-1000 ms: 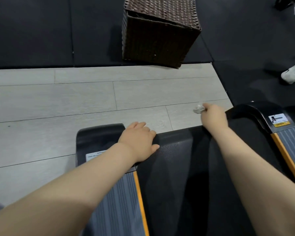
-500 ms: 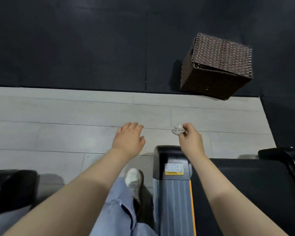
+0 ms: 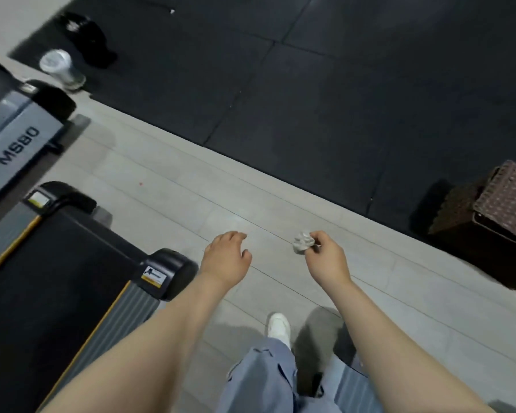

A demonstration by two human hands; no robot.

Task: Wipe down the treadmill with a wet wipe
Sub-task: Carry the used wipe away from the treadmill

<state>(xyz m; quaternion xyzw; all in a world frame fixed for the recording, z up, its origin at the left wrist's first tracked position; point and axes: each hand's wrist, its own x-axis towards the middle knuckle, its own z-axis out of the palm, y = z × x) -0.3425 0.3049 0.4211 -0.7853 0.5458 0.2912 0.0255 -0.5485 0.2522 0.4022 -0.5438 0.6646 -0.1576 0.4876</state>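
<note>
The right hand (image 3: 325,257) pinches a balled-up wipe (image 3: 303,242) at its fingertips, probably to keep the used wad off the palm, while the left hand (image 3: 225,259) hangs empty with fingers loosely curled. Both hover over bare floor (image 3: 167,186); the treadmill (image 3: 60,263) lies left of the left hand, and a wicker basket (image 3: 501,210) sits beyond the right, likely where the wipe goes

Open grey floor (image 3: 167,186) lies ahead; treadmill (image 3: 57,263) bounds the left, wicker basket (image 3: 495,222) the right.

Grey-white wet wipe (image 3: 303,242); brown woven basket (image 3: 495,213)
</note>
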